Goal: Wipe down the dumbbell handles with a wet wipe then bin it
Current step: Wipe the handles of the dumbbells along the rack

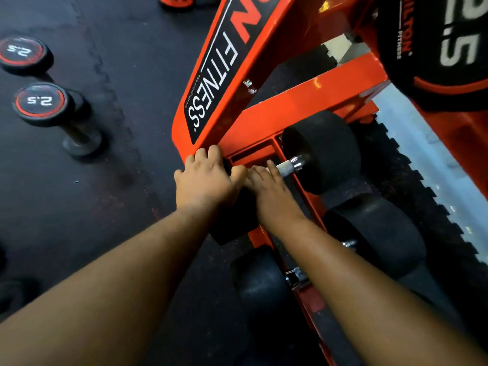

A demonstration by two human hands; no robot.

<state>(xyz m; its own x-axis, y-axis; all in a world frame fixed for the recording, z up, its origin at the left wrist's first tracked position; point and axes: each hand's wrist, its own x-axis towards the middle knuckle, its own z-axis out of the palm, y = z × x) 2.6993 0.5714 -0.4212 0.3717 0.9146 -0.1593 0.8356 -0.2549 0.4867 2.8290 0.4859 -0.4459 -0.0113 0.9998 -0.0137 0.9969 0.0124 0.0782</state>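
The left hand (208,178) lay with curled fingers over the near head (232,220) of a dumbbell on the lowest tier of the orange rack (264,101), gripping its top edge, so that most of that black head was hidden under the palm and wrist. Just beside it, thumb almost touching thumb, the right hand (272,192) was laid over the dumbbell handle (289,167), fingers bent down around it; a small pale sliver at the fingertips may have been the wet wipe (270,169), but it was too covered to be sure. Only the far knurled end of the handle and its chrome collar showed beyond the fingers, running into the far head (324,151). Nearer the camera, both forearms crossed over a second dumbbell (264,283) on the same tier, whose handle was almost wholly hidden by the right forearm; its far head (375,233) was plain to see. Farther off to the left, two small dumbbells (42,101) marked 2.5 stood on end on the dark rubber floor (105,180), well apart from the rack. At the upper right a large weight head (435,48) marked 2.5 was cut off by the picture's edge.
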